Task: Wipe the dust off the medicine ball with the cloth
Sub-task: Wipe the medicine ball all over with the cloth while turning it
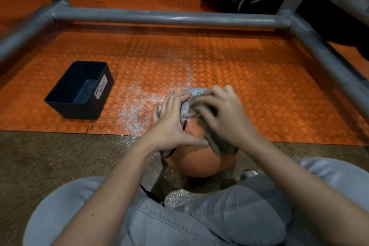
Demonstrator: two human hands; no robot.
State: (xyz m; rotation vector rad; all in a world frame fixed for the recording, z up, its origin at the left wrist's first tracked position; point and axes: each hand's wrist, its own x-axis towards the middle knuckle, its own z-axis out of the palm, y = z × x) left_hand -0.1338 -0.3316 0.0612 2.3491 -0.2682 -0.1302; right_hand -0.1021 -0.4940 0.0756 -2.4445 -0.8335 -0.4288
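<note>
At far left a black waste bin [79, 90] sits open-topped on the orange studded mat [259, 86], its label turned toward the person. It stands well apart from the work, probably so that it is within reach yet clear of the arms. Between the bin and the ball, white dust [133, 106] lies scattered over the mat in a loose arc (fallout from the ball's far side, I would judge).

Next comes the left hand [171, 124], laid on the upper left of the medicine ball [199, 160]. Its fingers are straight and spread, the thumb stretches toward the other hand, and it holds nothing. It seems placed there to pin the ball so it cannot roll under the rubbing.

The ball, orange with a grey panel on its far side, rests on the floor where the mat meets the brown carpet [60, 156], just in front of the person's folded knees [79, 215].

To its right, the right hand [223, 118] curls its fingers over a bunched grey cloth [219, 144]. It grips the cloth and presses it onto the ball's top right, though blur hides how each finger lies. The grey panel looks speckled, so I judge the wiping to be only partly done.

At far right a rail of the grey tubular frame [329, 62] runs over the mat.
</note>
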